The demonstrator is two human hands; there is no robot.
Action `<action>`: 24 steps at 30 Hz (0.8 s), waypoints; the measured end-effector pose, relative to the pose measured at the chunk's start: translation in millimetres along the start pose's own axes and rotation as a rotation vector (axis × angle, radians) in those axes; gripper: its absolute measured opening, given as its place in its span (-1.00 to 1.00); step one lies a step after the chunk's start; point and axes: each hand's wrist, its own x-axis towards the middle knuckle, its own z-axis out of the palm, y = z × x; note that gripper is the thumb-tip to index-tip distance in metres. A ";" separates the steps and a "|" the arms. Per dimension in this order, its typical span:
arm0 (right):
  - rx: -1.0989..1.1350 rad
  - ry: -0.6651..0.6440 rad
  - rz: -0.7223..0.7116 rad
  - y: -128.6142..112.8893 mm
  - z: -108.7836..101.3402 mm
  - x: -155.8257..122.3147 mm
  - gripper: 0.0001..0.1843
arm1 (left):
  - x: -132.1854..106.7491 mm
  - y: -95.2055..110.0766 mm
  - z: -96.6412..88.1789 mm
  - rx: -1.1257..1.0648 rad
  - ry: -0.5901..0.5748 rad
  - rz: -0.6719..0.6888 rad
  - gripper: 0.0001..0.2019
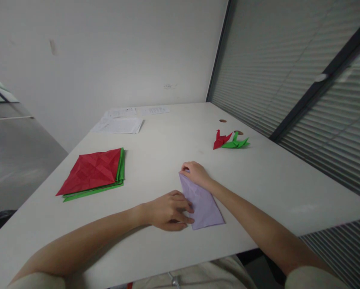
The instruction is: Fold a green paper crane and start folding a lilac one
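A folded sheet of lilac paper lies on the white table in front of me. My left hand rests on its near left edge, fingers curled and pressed down on the paper. My right hand sits at the paper's far corner, fingertips pinched on that tip. Both forearms reach in from the bottom of the view.
A stack of red and green square sheets lies at the left. A folded red paper figure and a green one stand at the right near the window blinds. White printed papers lie at the far side by the wall.
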 end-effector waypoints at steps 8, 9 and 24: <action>-0.004 0.015 -0.012 0.9 1.1 0.2 -0.93 | 0.5 1.5 -3.4 -0.039 -0.020 -0.011 -0.72; -0.002 0.015 -0.013 1.2 1.1 0.0 -0.93 | 0.3 0.9 -3.0 -0.047 -0.022 -0.010 -0.72; 0.006 0.003 0.007 2.2 1.5 -0.5 -0.91 | -0.6 -1.8 0.6 -0.030 0.025 0.020 -0.74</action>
